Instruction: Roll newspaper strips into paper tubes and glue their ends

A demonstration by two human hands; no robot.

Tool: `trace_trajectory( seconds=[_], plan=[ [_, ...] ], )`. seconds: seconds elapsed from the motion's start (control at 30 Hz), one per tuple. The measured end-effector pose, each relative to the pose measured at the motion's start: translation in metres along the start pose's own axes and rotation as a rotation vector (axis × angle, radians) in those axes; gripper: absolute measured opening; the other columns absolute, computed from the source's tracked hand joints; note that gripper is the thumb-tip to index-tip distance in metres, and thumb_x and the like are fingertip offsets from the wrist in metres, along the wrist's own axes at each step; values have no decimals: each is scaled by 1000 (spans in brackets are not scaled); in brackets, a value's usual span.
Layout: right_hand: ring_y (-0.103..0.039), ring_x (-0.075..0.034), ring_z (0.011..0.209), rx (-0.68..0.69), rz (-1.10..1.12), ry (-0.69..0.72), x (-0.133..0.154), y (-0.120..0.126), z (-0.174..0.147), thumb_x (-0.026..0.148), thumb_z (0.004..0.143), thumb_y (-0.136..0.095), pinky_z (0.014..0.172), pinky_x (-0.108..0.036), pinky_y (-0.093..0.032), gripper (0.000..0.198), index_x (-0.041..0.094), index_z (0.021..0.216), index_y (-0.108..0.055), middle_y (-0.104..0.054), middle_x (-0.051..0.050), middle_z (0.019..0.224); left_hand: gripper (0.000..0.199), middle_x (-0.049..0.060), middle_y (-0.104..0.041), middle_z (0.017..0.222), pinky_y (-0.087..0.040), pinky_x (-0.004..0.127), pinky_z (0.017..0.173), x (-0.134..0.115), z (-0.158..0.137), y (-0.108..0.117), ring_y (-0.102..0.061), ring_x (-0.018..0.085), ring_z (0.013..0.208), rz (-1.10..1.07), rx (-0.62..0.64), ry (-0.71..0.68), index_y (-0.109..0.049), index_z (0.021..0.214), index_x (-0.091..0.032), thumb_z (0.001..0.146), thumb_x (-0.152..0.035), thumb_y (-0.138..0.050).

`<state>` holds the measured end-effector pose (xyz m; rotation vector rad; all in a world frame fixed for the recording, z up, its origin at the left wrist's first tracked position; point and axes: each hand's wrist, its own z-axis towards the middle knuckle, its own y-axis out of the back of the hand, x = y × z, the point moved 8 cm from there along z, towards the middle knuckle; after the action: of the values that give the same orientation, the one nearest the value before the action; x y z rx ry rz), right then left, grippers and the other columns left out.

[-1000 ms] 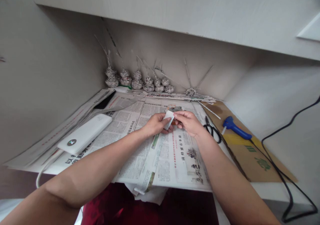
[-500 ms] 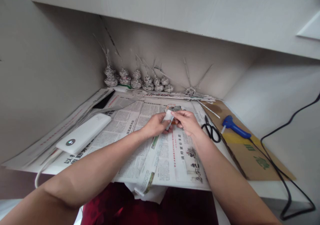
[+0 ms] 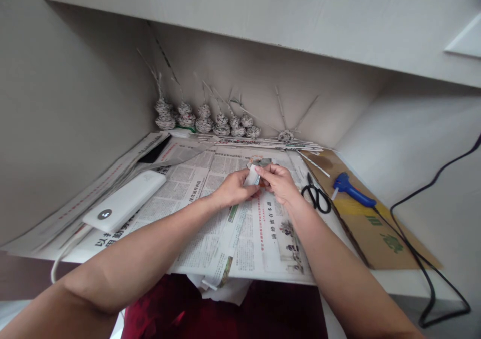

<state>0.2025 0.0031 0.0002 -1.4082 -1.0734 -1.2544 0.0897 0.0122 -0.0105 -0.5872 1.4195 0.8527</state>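
Note:
Both hands meet over the newspaper-covered table, pinching a small folded piece of whitish paper [image 3: 252,175] with faint print. My left hand [image 3: 236,187] grips its left and lower side, thumb pressed across the front. At its upper right, the thumb and fingertips of my right hand [image 3: 278,182] are closed on the edge. Below my left hand a long narrow newspaper strip [image 3: 221,259] runs toward the table's front edge; whether it joins the folded paper is hidden. Something grey and orange [image 3: 264,162] lies just behind the fingers, mostly covered.
Black scissors [image 3: 316,194] and a blue glue gun [image 3: 353,189] with a black cord lie to the right, the gun on cardboard [image 3: 376,233]. A white power bank [image 3: 126,201] lies left. Rolled paper sticks [image 3: 263,143] and several woven gourd shapes [image 3: 205,119] line the back under an overhang.
The folded paper has turned slightly between the fingers, and my left thumb has come lower across it. The arms stay in nearly the same place.

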Motion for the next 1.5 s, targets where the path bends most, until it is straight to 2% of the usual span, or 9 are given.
trace_trajectory(
  seconds=[0.2,0.33,0.43,0.63,0.73,0.87,1.03,1.33,1.5],
  plan=[
    [-33,-5,36,-40,38,42,-1,-3,-2,42,56,-79,35,-20,-23,45,19,52,-40,-40,9,42,39,6,-66,73,-49,22,51,-2,0,-1,-62,14,62,-19,-3,9,-58,93,-13,75,-48,-63],
    [-37,-6,41,-82,-1,172,2,-2,-2,38,62,-76,40,-20,-29,38,19,54,-45,-43,8,45,42,4,-64,68,-46,19,46,3,1,8,-60,13,57,-39,-109,18,-61,94,-14,72,-50,-66],
    [-34,-6,41,-115,-15,219,4,-2,-3,36,64,-75,41,-20,-28,35,19,55,-46,-42,8,45,39,4,-64,67,-46,19,44,4,1,9,-59,13,56,-67,-123,14,-62,92,-14,75,-49,-64],
    [-35,-6,38,-92,27,115,5,-3,-6,42,65,-74,37,-21,-25,37,20,57,-45,-43,8,45,36,6,-64,74,-52,23,48,3,1,0,-63,15,64,-268,-10,71,-62,90,-12,74,-43,-68],
    [-40,-7,42,-10,-21,79,6,-4,-3,47,67,-72,36,-20,-24,33,18,64,-57,-47,5,49,33,7,-66,80,-55,24,54,2,3,2,-63,13,65,-342,-15,82,-63,88,-10,72,-39,-70],
    [-44,-8,49,113,-100,48,3,-6,0,44,64,-74,38,-20,-25,35,15,82,-69,-52,2,54,32,7,-66,78,-55,23,57,4,4,4,-63,12,64,-351,-4,74,-65,87,-10,73,-37,-70],
    [-41,-8,47,112,-137,50,3,-5,-1,42,65,-73,40,-21,-25,30,14,75,-69,-48,3,51,33,7,-67,77,-55,24,60,10,6,4,-64,13,66,-343,-15,82,-67,86,-10,71,-39,-72],
    [-40,-7,46,187,-180,49,7,-7,-2,43,69,-70,41,-22,-23,29,14,77,-69,-52,2,53,34,9,-69,82,-55,25,62,13,8,6,-65,14,68,-382,-30,104,-68,89,-10,73,-40,-70],
    [-38,-7,44,154,-183,28,4,-4,-1,41,67,-71,41,-21,-23,29,14,76,-69,-51,3,52,32,8,-69,77,-55,26,60,14,7,7,-65,15,65,-384,-53,128,-67,87,-9,74,-38,-69]
  ],
)
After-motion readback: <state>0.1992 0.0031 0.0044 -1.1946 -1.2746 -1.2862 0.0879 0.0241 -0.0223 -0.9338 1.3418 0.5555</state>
